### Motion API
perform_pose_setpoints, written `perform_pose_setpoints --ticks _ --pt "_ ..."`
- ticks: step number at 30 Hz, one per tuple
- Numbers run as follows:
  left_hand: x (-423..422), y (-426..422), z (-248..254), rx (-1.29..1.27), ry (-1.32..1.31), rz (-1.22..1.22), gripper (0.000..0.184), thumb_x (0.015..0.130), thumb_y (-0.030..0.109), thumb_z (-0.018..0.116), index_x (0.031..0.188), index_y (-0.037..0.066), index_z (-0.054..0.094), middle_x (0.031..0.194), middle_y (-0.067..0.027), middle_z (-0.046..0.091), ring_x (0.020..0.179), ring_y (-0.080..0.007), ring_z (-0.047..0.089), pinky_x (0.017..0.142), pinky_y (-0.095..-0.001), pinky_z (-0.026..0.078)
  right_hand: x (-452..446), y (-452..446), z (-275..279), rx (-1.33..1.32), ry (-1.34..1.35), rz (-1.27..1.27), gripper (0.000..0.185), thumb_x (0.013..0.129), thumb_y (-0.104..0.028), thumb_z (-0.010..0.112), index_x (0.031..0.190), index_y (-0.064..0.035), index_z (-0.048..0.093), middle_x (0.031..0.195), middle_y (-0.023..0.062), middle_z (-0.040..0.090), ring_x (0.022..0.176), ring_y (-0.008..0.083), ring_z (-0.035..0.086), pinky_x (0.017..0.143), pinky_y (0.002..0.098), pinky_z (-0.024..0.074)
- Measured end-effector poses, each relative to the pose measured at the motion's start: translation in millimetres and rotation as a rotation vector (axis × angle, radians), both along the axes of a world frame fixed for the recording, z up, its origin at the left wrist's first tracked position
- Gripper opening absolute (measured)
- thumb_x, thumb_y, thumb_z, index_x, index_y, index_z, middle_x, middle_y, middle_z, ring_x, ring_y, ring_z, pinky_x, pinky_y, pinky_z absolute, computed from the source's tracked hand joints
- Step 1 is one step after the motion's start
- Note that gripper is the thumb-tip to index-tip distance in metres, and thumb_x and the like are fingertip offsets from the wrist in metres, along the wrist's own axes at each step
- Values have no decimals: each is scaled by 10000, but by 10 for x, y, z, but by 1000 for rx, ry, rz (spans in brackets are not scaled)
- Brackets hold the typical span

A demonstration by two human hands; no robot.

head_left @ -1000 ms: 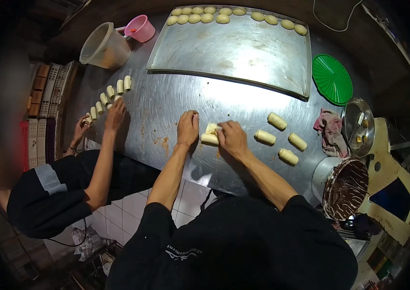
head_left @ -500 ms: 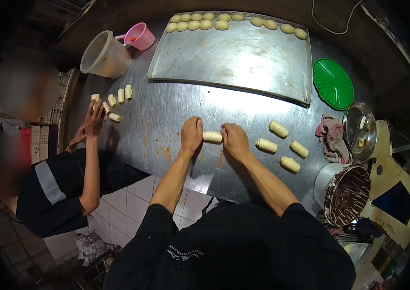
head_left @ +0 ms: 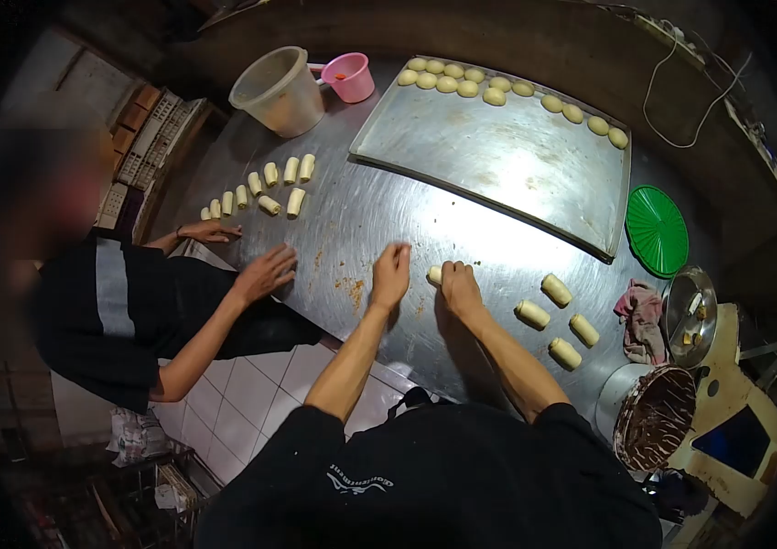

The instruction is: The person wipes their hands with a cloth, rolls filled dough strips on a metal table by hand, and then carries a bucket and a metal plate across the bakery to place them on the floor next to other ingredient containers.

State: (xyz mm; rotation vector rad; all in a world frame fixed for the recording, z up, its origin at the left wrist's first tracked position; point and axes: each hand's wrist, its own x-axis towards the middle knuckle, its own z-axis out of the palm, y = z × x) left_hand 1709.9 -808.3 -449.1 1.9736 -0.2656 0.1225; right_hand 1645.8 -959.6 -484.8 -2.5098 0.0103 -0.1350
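A short cylinder of pale dough lies on the metal table, partly covered by my right hand. The fingers of that hand are bent down around its right end. Just left of the roll, apart from it, my left hand is curled closed, and no object shows in it. To the right of my hands, several rolled dough pieces lie loosely grouped on the table.
A large metal tray with several dough balls stands at the back. At left, a co-worker's hand is near several dough rolls. A green lid, pink cloth and chocolate-smeared pot sit at right.
My left hand has come away from the dough roll, and my right hand has moved over it. The co-worker's hands have drawn back from the left-hand rolls. My view has turned left.
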Motion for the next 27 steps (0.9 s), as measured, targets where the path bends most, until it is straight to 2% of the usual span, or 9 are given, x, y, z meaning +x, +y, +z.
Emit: perform_pose_setpoints --ticks 2,5,13,15,17,19,21,23,27 --pt "-456 368 -66 -76 182 -29 256 948 235 543 978 -12 604 704 0 538 612 -75 493 553 -242 416 19 -41 226 190 344 -52 388 749 -202 711 1009 49 568 939 231 638 897 368 626 794 439 491" --pt "-1202 1034 -35 -164 668 -31 230 957 229 532 1007 15 601 733 12 529 614 -39 453 522 -201 367 -209 -318 381 400 449 -28 387 779 -220 699 1059 22 586 992 219 652 936 317 645 821 394 497" --pt "-2308 2013 -304 -211 860 78 225 949 198 534 1103 40 579 837 -5 587 653 -56 485 560 -200 406 -481 -705 1867 426 -424 -432 329 842 -128 656 1106 8 515 1000 169 621 894 287 623 805 356 492" --pt "-2264 1986 -344 -109 862 38 241 947 218 533 1102 38 577 853 -9 594 666 -67 506 568 -216 422 -358 -754 1647 264 -607 -501 348 816 -113 684 1106 7 532 1036 184 606 983 302 593 843 393 477" --pt "-2199 1913 -488 -61 856 -9 262 940 215 530 1124 35 575 865 -18 605 678 -90 528 574 -233 432 -225 -792 788 -99 -457 -356 547 785 -132 718 1236 39 460 1201 242 535 1126 321 526 952 398 429" --pt "-2260 1960 -1079 90 876 -116 294 912 249 545 1100 28 594 902 -53 641 825 -125 583 672 -274 476 -588 -247 536 -192 364 -328 787 729 -142 750 1344 88 317 1346 309 378 1257 405 385 1037 429 358" --pt "-2456 2338 -1846 535 723 -263 346 877 263 569 1090 -8 600 934 -104 658 853 -200 616 741 -324 493 -1131 21 360 -33 -83 -247 944 696 -157 768 1388 122 189 1400 348 270 1286 467 316 1066 433 329" --pt "-2771 2508 -1653 319 821 -151 421 884 330 547 1128 -11 584 968 -157 652 918 -255 616 787 -360 494 -1631 240 264 21 -298 -276 871 713 -148 753 1372 109 245 1382 339 305 1287 465 317 1067 452 320" --pt "-2663 3075 -1166 562 871 -237 418 910 357 523 1147 17 577 1083 -149 609 949 -252 610 792 -355 497 -2634 263 149 207 -84 -430 718 770 -136 691 1359 56 329 1365 333 328 1260 478 336 1059 463 309"
